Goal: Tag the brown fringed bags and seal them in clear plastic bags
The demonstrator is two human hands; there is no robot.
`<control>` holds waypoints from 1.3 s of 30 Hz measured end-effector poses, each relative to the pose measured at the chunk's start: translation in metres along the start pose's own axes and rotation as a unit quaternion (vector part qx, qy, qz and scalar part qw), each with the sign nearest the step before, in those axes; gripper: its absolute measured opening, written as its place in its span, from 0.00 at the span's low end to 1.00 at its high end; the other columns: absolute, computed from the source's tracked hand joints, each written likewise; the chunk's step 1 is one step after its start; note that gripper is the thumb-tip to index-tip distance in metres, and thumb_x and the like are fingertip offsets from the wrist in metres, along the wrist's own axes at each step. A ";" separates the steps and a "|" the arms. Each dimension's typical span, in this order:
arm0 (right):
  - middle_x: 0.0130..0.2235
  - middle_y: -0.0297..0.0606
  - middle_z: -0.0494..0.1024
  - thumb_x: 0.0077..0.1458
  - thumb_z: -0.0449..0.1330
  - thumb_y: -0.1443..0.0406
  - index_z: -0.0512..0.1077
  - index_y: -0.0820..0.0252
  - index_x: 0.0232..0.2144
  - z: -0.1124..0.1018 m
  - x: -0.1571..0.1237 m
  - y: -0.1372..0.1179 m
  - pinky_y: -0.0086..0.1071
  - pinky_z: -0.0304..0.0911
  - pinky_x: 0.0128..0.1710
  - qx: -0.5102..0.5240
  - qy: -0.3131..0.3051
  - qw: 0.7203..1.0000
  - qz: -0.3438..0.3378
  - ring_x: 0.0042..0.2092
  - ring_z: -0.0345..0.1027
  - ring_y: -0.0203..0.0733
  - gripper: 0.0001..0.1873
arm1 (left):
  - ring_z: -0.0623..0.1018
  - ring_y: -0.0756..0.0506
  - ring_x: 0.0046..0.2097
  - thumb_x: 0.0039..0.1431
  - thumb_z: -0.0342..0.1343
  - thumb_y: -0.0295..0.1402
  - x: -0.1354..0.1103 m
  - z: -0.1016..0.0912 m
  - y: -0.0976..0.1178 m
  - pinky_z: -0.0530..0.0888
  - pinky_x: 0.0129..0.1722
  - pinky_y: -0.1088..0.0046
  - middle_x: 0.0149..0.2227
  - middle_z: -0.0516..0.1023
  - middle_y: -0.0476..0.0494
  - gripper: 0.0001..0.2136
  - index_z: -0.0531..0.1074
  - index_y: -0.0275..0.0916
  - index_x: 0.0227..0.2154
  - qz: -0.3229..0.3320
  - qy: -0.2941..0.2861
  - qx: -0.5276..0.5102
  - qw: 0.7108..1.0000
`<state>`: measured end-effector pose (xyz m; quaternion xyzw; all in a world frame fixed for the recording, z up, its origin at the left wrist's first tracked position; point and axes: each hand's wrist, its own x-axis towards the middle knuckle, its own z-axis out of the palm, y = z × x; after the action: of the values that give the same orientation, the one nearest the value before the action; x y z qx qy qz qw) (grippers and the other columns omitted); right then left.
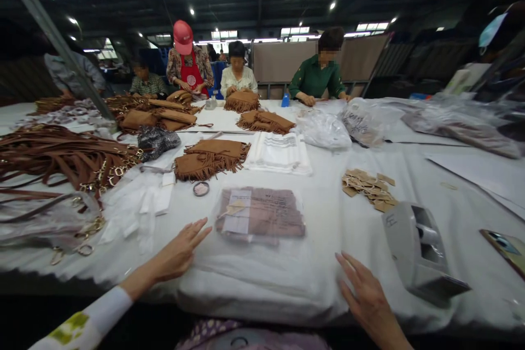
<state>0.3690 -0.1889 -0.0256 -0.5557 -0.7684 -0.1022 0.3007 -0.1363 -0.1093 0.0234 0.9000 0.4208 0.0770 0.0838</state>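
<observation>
Between my hands, flat on the cloth-covered table (320,262), lies a clear plastic bag (283,213) with dark print. A brown fringed item is inside it, with a white paper and a tan tag at its left. My left hand (180,251) is beside the bag's left edge, fingers stretched out, holding nothing. To the right of the bag, apart from it, my right hand (363,290) hovers near the table's front edge with its fingers spread and nothing in them. A grey tape dispenser (394,240) stands just right of that hand.
Brown fringed bags (211,158) and a stack of clear bags (281,153) lie beyond. Leather straps with metal clasps (65,158) pile up at left. Tan tags (367,188) and a phone (506,249) are at right. Several co-workers sit or stand across the table.
</observation>
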 end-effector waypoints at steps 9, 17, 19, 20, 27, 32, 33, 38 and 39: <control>0.62 0.44 0.64 0.53 0.53 0.72 0.64 0.53 0.58 0.024 0.051 0.004 0.46 0.60 0.57 0.028 -0.158 0.976 -0.148 0.62 0.59 0.48 0.30 | 0.51 0.37 0.68 0.52 0.49 0.22 -0.002 0.006 -0.049 0.56 0.63 0.50 0.69 0.44 0.39 0.35 0.51 0.48 0.64 0.057 -0.059 0.029 0.996; 0.58 0.38 0.69 0.56 0.52 0.73 0.65 0.47 0.58 0.023 0.076 -0.020 0.44 0.56 0.61 0.164 -0.247 0.928 -0.226 0.61 0.60 0.43 0.28 | 0.56 0.41 0.67 0.60 0.47 0.29 0.044 0.011 -0.033 0.52 0.65 0.50 0.65 0.59 0.44 0.24 0.62 0.53 0.59 0.181 -0.099 -0.046 0.977; 0.54 0.37 0.73 0.59 0.51 0.72 0.68 0.46 0.55 0.016 0.072 -0.016 0.41 0.59 0.60 0.197 -0.232 0.930 -0.206 0.57 0.66 0.41 0.25 | 0.60 0.43 0.65 0.65 0.42 0.32 0.040 0.009 -0.030 0.53 0.65 0.53 0.62 0.64 0.43 0.19 0.65 0.50 0.57 0.181 -0.084 -0.099 0.975; 0.53 0.37 0.74 0.59 0.50 0.71 0.70 0.47 0.54 0.012 0.068 -0.012 0.40 0.61 0.59 0.202 -0.220 0.936 -0.184 0.55 0.68 0.42 0.23 | 0.61 0.44 0.64 0.66 0.41 0.33 0.035 0.009 -0.029 0.54 0.65 0.54 0.61 0.66 0.43 0.18 0.67 0.49 0.55 0.176 -0.075 -0.125 0.973; 0.56 0.39 0.71 0.61 0.51 0.67 0.65 0.50 0.57 -0.003 0.062 -0.005 0.45 0.56 0.61 0.226 -0.306 0.909 -0.170 0.58 0.64 0.45 0.23 | 0.60 0.42 0.65 0.67 0.36 0.35 0.010 0.022 -0.014 0.55 0.64 0.51 0.61 0.67 0.43 0.20 0.67 0.51 0.55 0.190 -0.107 -0.160 0.963; 0.49 0.38 0.78 0.60 0.54 0.62 0.76 0.50 0.46 0.009 0.079 -0.033 0.43 0.63 0.57 0.321 -0.294 0.899 -0.050 0.52 0.71 0.45 0.15 | 0.77 0.43 0.47 0.63 0.45 0.46 0.022 0.031 -0.004 0.72 0.52 0.65 0.43 0.80 0.40 0.17 0.77 0.46 0.39 0.077 0.002 -0.293 0.953; 0.45 0.40 0.80 0.59 0.55 0.60 0.78 0.53 0.43 0.013 0.080 -0.036 0.42 0.67 0.53 0.333 -0.258 0.907 0.022 0.48 0.74 0.46 0.14 | 0.78 0.44 0.42 0.63 0.44 0.47 0.025 0.033 -0.003 0.74 0.46 0.67 0.38 0.81 0.41 0.19 0.78 0.44 0.37 0.019 0.050 -0.319 0.946; 0.33 0.40 0.81 0.51 0.60 0.49 0.78 0.60 0.36 0.027 0.082 -0.040 0.35 0.71 0.35 0.372 -0.147 0.869 0.290 0.34 0.75 0.46 0.21 | 0.72 0.49 0.29 0.61 0.48 0.44 0.032 0.035 0.008 0.69 0.30 0.75 0.26 0.74 0.49 0.16 0.75 0.38 0.32 -0.192 0.175 -0.410 0.874; 0.30 0.38 0.80 0.49 0.61 0.49 0.77 0.60 0.35 0.029 0.083 -0.042 0.33 0.70 0.32 0.376 -0.130 0.863 0.311 0.32 0.73 0.44 0.21 | 0.71 0.49 0.29 0.59 0.51 0.45 0.035 0.036 0.013 0.68 0.30 0.76 0.26 0.73 0.50 0.15 0.75 0.38 0.32 -0.203 0.186 -0.429 0.860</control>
<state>0.3039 -0.1238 0.0068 -0.6184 -0.5682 0.3665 0.4004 -0.0974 -0.0939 -0.0063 0.6382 0.5274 0.3973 0.3958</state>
